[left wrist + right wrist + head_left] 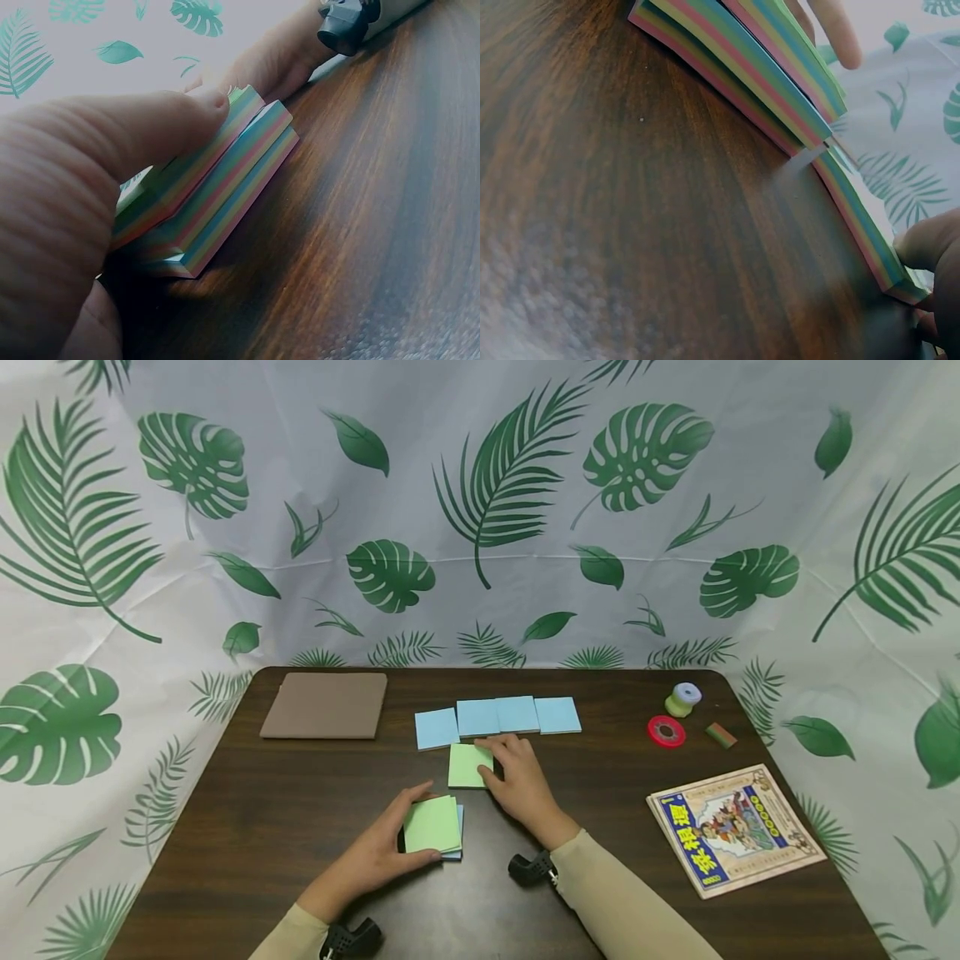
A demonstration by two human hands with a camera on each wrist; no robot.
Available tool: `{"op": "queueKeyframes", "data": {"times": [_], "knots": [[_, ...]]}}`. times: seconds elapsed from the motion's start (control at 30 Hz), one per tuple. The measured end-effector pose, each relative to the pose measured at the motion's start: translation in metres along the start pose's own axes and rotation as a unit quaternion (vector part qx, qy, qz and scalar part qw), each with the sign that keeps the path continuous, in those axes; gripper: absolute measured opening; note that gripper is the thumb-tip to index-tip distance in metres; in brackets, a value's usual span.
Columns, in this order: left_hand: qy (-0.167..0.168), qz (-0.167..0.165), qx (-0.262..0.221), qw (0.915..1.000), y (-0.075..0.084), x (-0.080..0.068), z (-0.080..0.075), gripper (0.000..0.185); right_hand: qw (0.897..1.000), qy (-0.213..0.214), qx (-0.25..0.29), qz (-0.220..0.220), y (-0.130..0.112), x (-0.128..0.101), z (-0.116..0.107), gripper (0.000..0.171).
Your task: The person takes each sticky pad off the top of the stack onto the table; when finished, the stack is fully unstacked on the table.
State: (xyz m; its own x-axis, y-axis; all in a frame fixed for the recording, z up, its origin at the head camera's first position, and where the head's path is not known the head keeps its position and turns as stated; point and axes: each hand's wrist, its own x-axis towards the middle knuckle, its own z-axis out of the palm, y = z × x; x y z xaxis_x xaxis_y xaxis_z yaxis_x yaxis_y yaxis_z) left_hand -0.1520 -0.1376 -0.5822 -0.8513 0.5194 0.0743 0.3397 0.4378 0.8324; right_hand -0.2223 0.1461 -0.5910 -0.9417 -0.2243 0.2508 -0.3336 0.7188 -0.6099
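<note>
My left hand (pixel 382 852) grips a stack of sticky note pads between thumb and fingers. A green pad (pixel 432 825) tops that stack, and a blue edge (pixel 461 837) peeps out beneath it at the right. In the left wrist view the thumb (pixel 176 124) lies along the striped sides of the pads (pixel 240 184). Farther up, my right hand (pixel 522 781) holds a single green sticky note pad (pixel 465 766) by its right side, thumb on its face. This pad sits just below a row of several blue sticky note pads (pixel 477 718).
A flat grey-brown board (pixel 325 706) lies at the back left. On the right are a pale spool-like roll (pixel 683 700), a red ring-shaped thing (pixel 666 732), a small striped block (pixel 721 735) and a printed booklet (pixel 735 831). A leaf-patterned cloth (pixel 300 552) hangs behind the table.
</note>
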Motion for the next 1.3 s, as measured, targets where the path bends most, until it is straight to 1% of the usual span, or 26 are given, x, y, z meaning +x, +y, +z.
{"op": "queueKeyframes", "data": {"times": [0.17, 0.27, 0.4, 0.53, 0.63, 0.73, 0.93, 1.07, 1.2, 1.3], "knots": [[0.005, 0.006, 0.006, 0.9999, 0.0, 0.0, 0.0, 0.099, 1.0, 0.001, -0.003, 0.002, 0.0, 0.0, 0.0, 0.05], [0.007, 0.006, 0.005, 0.9999, 0.0, -0.001, 0.0, 0.099, 1.0, 0.003, 0.006, 0.006, 0.001, 0.0, 0.001, 0.05], [0.004, -0.005, 0.0, 1.0, 0.001, 0.0, 0.0, 0.1, 0.999, 0.012, 0.033, 0.003, 0.003, 0.001, 0.003, 0.048], [0.002, -0.01, 0.001, 0.9999, 0.001, 0.0, -0.001, 0.101, 0.997, 0.029, 0.068, -0.021, 0.003, 0.001, 0.003, 0.045], [0.001, -0.011, 0.001, 0.9999, 0.002, -0.001, -0.001, 0.101, 0.996, 0.036, 0.073, -0.043, 0.002, 0.001, 0.001, 0.043], [0.0, -0.014, 0.0, 0.9999, 0.003, -0.001, -0.002, 0.102, 0.995, 0.031, 0.073, -0.068, 0.001, 0.0, -0.001, 0.04], [0.001, -0.017, 0.003, 0.9999, 0.003, 0.0, -0.002, 0.102, 0.987, -0.001, 0.098, -0.131, -0.001, 0.001, -0.003, 0.034], [0.001, -0.021, 0.004, 0.9998, 0.003, -0.001, -0.002, 0.102, 0.979, -0.033, 0.11, -0.166, -0.003, 0.0, -0.003, 0.036], [0.001, -0.018, 0.006, 0.9998, 0.002, 0.0, -0.001, 0.101, 0.971, -0.068, 0.114, -0.199, -0.006, -0.004, -0.003, 0.044], [0.001, -0.012, 0.011, 0.9999, 0.002, 0.0, 0.0, 0.1, 0.966, -0.097, 0.103, -0.218, -0.009, -0.007, -0.004, 0.057]]}}
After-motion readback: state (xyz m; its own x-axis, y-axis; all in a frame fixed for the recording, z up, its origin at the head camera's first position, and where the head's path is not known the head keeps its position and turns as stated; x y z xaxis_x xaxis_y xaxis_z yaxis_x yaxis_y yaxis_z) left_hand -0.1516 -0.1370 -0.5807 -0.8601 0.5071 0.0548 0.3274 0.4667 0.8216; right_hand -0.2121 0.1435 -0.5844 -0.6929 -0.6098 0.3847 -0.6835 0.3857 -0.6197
